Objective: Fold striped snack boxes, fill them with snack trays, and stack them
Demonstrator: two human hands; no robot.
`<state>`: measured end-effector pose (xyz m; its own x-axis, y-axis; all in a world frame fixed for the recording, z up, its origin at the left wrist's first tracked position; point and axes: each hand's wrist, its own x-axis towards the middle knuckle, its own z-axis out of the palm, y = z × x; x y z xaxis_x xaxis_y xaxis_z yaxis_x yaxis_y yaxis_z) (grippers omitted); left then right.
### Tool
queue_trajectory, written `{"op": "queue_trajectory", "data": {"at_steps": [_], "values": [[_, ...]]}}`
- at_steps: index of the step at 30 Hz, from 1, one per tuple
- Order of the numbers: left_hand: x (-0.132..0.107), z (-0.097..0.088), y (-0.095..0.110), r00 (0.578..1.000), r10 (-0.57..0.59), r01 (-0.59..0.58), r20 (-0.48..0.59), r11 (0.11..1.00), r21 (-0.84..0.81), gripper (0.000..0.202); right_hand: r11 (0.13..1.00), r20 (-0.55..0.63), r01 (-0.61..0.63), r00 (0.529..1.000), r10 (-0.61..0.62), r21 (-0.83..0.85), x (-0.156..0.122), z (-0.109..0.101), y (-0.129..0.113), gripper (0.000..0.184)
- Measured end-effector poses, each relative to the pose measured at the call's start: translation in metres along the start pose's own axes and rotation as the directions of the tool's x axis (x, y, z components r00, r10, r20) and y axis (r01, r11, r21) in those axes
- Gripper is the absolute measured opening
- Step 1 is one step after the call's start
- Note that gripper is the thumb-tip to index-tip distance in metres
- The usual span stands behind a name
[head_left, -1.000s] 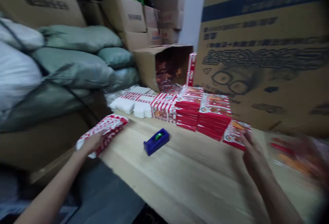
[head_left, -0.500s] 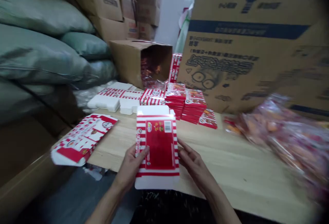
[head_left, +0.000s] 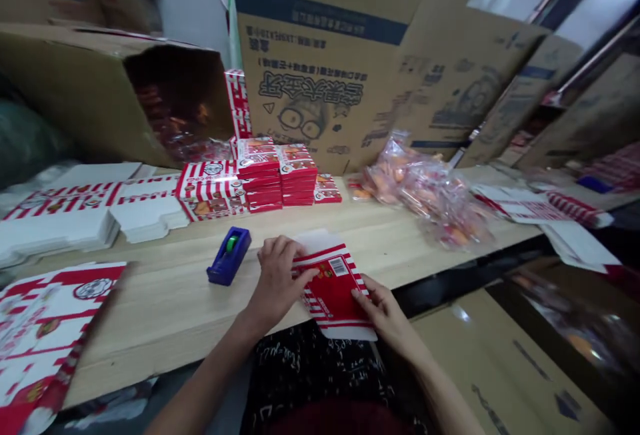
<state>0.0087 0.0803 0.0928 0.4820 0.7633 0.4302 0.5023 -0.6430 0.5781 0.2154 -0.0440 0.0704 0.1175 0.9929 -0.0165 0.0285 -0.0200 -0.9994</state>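
Both my hands hold a flat red-and-white striped carton blank [head_left: 333, 292] with a barcode panel, low over the wooden table's front edge. My left hand [head_left: 277, 282] grips its left side, fingers curled over the stripes. My right hand [head_left: 385, 310] holds the lower right edge from below. Just left of my left hand lies a blue tape dispenser [head_left: 229, 255] with a green core. Another printed blank [head_left: 47, 318] lies at the table's left end, partly overhanging the edge.
Stacks of red printed boxes [head_left: 265, 175] stand along the back of the wooden table [head_left: 150, 308], beside white-and-red folded cartons [head_left: 60, 222]. A clear bag of orange snacks [head_left: 425, 188] lies to the right. Large cardboard boxes [head_left: 320, 68] rise behind, and an open one [head_left: 115, 95] lies on its side.
The view has swung right. My hands have carried the blank toward the tape dispenser and turned it at an angle. The blank at the left now lies further left in view.
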Motion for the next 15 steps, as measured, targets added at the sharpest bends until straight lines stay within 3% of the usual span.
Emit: {"op": "queue_trajectory", "data": {"at_steps": [4, 6, 7, 9, 10, 12, 14, 15], "values": [[-0.016, 0.015, 0.013, 0.992, 0.128, -0.127, 0.002, 0.988, -0.087, 0.008, 0.996, -0.100, -0.054, 0.993, 0.060, 0.066, -0.021, 0.005, 0.013, 0.038], [-0.029, 0.022, 0.015, 0.982, 0.166, -0.174, -0.085, 0.980, -0.094, 0.010, 0.987, -0.109, -0.091, 0.988, 0.106, 0.131, -0.030, 0.010, 0.019, 0.042], [-0.037, 0.026, 0.015, 0.980, 0.131, -0.145, -0.148, 0.985, -0.090, 0.021, 0.981, -0.126, -0.099, 0.985, 0.120, 0.166, -0.032, 0.012, 0.023, 0.046], [-0.055, 0.036, 0.016, 0.974, -0.067, 0.039, -0.216, 0.991, -0.129, 0.051, 0.968, -0.184, -0.095, 0.973, 0.140, 0.234, -0.035, 0.014, 0.030, 0.054], [-0.066, 0.041, 0.016, 0.965, -0.202, 0.171, -0.166, 0.968, -0.185, 0.063, 0.958, -0.210, -0.086, 0.967, 0.147, 0.274, -0.036, 0.014, 0.034, 0.058], [-0.086, 0.052, 0.017, 0.902, -0.422, 0.430, 0.092, 0.857, -0.285, 0.067, 0.934, -0.229, -0.060, 0.962, 0.148, 0.353, -0.035, 0.013, 0.041, 0.065], [-0.102, 0.064, 0.015, 0.817, -0.495, 0.571, 0.295, 0.765, -0.297, 0.068, 0.908, -0.214, -0.021, 0.969, 0.121, 0.419, -0.036, 0.009, 0.047, 0.068], [-0.105, 0.071, 0.013, 0.805, -0.487, 0.583, 0.339, 0.755, -0.300, 0.070, 0.902, -0.248, 0.019, 0.964, 0.098, 0.431, -0.037, 0.007, 0.048, 0.068]]}}
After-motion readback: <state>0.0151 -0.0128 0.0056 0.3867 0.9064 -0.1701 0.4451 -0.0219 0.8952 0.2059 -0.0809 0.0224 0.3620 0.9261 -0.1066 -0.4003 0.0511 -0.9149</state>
